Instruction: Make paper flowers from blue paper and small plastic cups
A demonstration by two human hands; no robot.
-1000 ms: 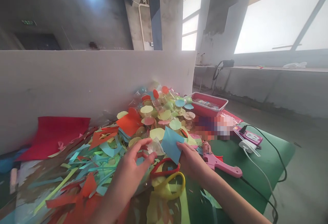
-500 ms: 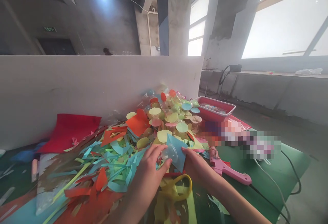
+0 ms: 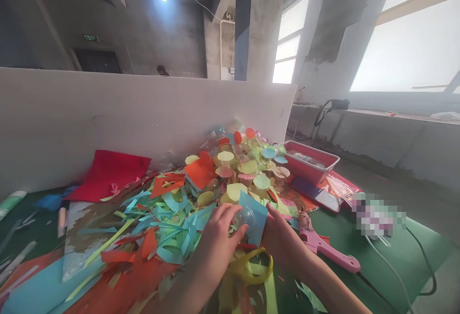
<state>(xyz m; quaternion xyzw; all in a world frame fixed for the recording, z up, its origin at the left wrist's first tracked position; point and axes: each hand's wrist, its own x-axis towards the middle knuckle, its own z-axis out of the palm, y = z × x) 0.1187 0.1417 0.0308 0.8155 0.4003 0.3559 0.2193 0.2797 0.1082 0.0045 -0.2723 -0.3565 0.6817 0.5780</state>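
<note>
My left hand is closed on a small clear plastic dome, its fingers and thumb on either side. The dome's wide side is against a blue paper piece, which my right hand grips by its right edge. Whether dome and paper are stuck together, I cannot tell. Just below the hands lie scissors with yellow handles, their blades mostly hidden. A pink glue gun rests to the right of my right hand. Beyond my hands is a pile of clear domes with coloured paper discs.
Coloured paper scraps cover the left and middle of the green table. A pink basket holding clear plastic stands at the back right. Red sheet material lies by the white partition. Cables run along the right edge.
My view has turned a little left, so the scene sits further right. Both hands keep the same hold on the dome and blue paper, with barely any movement between them.
</note>
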